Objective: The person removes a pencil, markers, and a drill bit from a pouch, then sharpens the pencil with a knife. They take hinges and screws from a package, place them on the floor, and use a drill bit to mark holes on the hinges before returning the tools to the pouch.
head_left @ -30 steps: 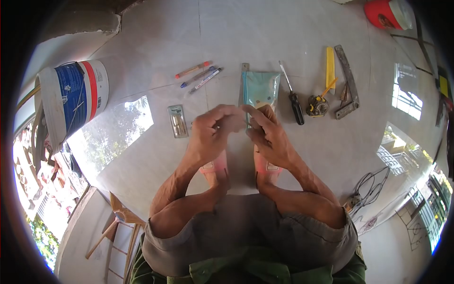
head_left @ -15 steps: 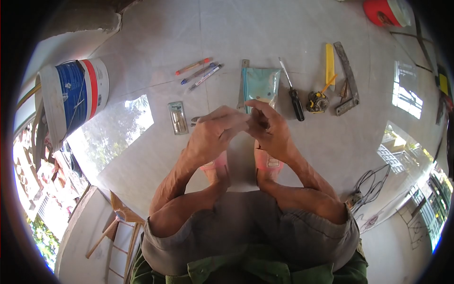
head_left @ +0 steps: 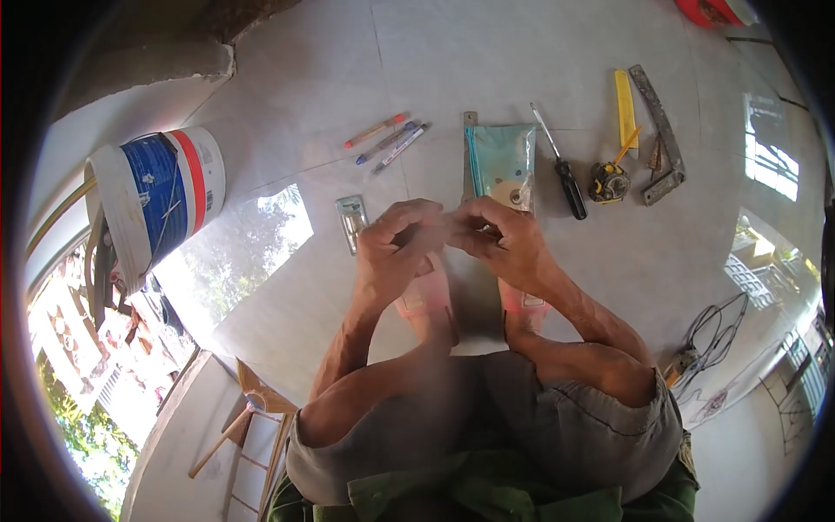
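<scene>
My left hand (head_left: 393,245) and my right hand (head_left: 506,242) meet fingertip to fingertip above the floor, in front of my feet. The fingers of both are pinched; whatever lies between them is too small or blurred to make out. Just beyond my right hand lies a teal zip pouch (head_left: 503,157) with a clear part, over a metal strip (head_left: 470,119). Left of my left hand is a small clear packet (head_left: 351,217), partly hidden by that hand. A black-handled screwdriver (head_left: 570,187) lies right of the pouch.
Several pens (head_left: 402,148) lie beyond the packet. To the right are a tape measure (head_left: 609,183), a yellow strip (head_left: 625,109) and a worn metal square (head_left: 663,130). A paint bucket (head_left: 165,187) stands far left, a red bucket (head_left: 704,10) far right. Cables (head_left: 715,339) lie at lower right.
The view has shifted, so the floor things appear further right. My hands remain together, with the fingers slightly repositioned; my left hand now covers part of the packet.
</scene>
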### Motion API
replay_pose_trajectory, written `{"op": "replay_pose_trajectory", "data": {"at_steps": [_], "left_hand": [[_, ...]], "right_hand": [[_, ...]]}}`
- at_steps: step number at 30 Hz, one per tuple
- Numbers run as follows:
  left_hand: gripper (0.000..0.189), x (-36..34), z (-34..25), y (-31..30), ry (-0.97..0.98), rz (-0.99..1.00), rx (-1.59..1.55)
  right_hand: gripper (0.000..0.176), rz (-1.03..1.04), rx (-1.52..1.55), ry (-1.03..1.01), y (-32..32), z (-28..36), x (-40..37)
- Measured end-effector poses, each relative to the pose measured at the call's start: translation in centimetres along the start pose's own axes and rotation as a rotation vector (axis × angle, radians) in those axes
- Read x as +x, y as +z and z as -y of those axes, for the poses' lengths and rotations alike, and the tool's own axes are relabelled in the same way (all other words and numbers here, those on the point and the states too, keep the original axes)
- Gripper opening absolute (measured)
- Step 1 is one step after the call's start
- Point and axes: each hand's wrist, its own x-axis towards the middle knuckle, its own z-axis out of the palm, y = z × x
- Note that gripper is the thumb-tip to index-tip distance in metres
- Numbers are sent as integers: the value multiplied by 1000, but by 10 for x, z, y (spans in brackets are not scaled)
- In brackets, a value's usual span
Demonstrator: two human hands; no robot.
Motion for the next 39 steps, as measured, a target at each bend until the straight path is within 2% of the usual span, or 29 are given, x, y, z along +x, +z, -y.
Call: {"op": "replay_pose_trajectory", "data": {"at_steps": [3,6,11,15,17,23,27,28,29,31,32,35,38,39], "left_hand": [[26,0,-1,-11,67,62,11],[22,-5,-4,-12,-55,71,-49],[18,-15,-3,-21,-112,68,85],[14,-27,12,-36,-72,98,148],[11,-32,12,-44,-126,109,136],[10,-24,13,-69,-254,199,-33],[12,-5,25,-77,-231,228,-184],[10,3,29,-73,-210,192,-8],[11,13,33,-72,-185,141,-62],[13,27,39,-72,-159,28,-176],[14,32,41,-75,-173,57,-98],[12,38,34,-68,-110,48,-105],[13,49,47,-86,-46,59,299],[13,51,59,-95,43,-79,408]], "right_hand": [[21,22,-57,-24,-1,-3,4],[18,39,-65,-72,3,-8,7],[21,114,-149,-81,7,-3,6],[20,204,-287,-294,19,-9,6],[17,236,-318,-361,29,-2,9],[25,334,-558,-386,52,1,17],[27,359,-528,-212,52,19,35],[26,386,-559,-186,47,16,48],[25,411,-591,-161,41,14,58],[24,324,-803,-266,28,1,63],[23,286,-899,-313,26,-5,61],[22,300,-540,-94,24,-18,64],[20,207,-648,-261,33,-50,68],[21,225,-781,-275,33,-55,70]]}}
